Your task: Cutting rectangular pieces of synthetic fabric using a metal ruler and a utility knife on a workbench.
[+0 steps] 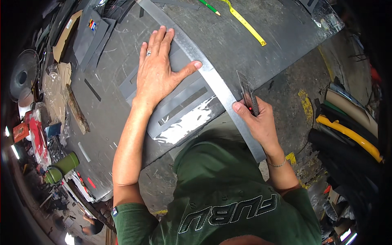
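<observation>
My left hand (157, 75) lies flat with its fingers stretched out, pressing on a dark grey sheet (179, 98) that has long slots cut in it. Its thumb rests on a long metal straightedge (216, 83), which runs from the far side of the table past the near edge toward my body. My right hand (260, 120) grips a utility knife (246, 92), its blade pointing up and away from me. The right thumb touches the straightedge near the table's edge. Part of the sheet is hidden under my left hand, and its near corner shines with glare.
A green pencil (209, 7) and a yellow tape measure (245, 26) lie at the far side of the dark table (228, 53). Grey sheet pieces (92, 41), a wooden stick (76, 108) and a green cylinder (65, 164) are at left. Rolls of material (349, 134) stand right.
</observation>
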